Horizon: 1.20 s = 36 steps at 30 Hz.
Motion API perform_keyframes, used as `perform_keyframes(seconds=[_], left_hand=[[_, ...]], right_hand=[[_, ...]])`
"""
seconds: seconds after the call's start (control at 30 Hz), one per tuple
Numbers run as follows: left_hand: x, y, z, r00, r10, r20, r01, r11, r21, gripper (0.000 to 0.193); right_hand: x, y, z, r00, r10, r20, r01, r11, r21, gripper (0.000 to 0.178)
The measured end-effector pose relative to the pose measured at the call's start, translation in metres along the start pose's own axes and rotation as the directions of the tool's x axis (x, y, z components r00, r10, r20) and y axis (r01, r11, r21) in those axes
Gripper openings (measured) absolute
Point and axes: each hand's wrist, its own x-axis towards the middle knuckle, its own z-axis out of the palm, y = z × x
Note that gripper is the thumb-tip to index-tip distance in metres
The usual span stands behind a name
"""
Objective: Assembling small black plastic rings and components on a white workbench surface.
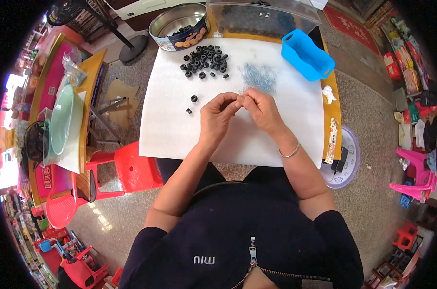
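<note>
My left hand [215,120] and my right hand [265,111] meet over the middle of a white-covered table [170,137]. Thumbs and fingertips of both are pinched together and touch each other; whatever sits between them is too small to make out. A silvery bangle circles my right wrist. Beyond the fingers lies a scatter of tiny bluish, see-through pieces [259,78]. A heap of black ring-like parts [204,60] spreads at the far left of the white sheet. Nearer to my left hand, a single black ring [194,98] and a smaller black piece [189,111] lie apart from that heap.
A round tin [163,44] with black parts inside stands at the far left corner. Behind the sheet is a clear plastic box [266,21]; a blue basket [307,55] sits far right. A white figurine [328,94] lies on the right edge. A red stool [134,168] stands left.
</note>
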Motion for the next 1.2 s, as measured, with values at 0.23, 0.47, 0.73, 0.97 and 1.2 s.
perform_keyframes(seconds=[0.23, 0.47, 0.73, 0.97, 1.2], left_hand=[[0.001, -0.005, -0.006, 1.0, -0.009, -0.012, 0.009, 1.0, 0.003, 0.015], [-0.001, -0.004, -0.002, 0.998, -0.01, -0.064, 0.008, 0.999, -0.031, 0.014], [0.0, -0.007, -0.007, 0.988, -0.151, 0.026, 0.151, 0.929, -0.337, 0.018], [-0.003, -0.007, -0.005, 0.999, -0.026, 0.022, 0.031, 0.973, -0.228, 0.013], [-0.003, -0.007, -0.003, 0.999, 0.026, -0.034, -0.03, 0.991, -0.131, 0.013]], right_hand=[[0.0, 0.0, -0.002, 1.0, -0.015, 0.021, 0.015, 0.999, -0.045, 0.02], [0.0, -0.003, 0.0, 0.999, 0.036, 0.025, -0.036, 0.999, 0.008, 0.014], [-0.001, -0.004, 0.001, 0.999, 0.046, 0.015, -0.047, 0.997, 0.065, 0.014], [-0.002, -0.01, -0.003, 0.99, 0.123, 0.071, -0.123, 0.992, 0.0, 0.02], [-0.001, -0.009, -0.001, 0.997, 0.068, 0.048, -0.066, 0.997, -0.041, 0.019]])
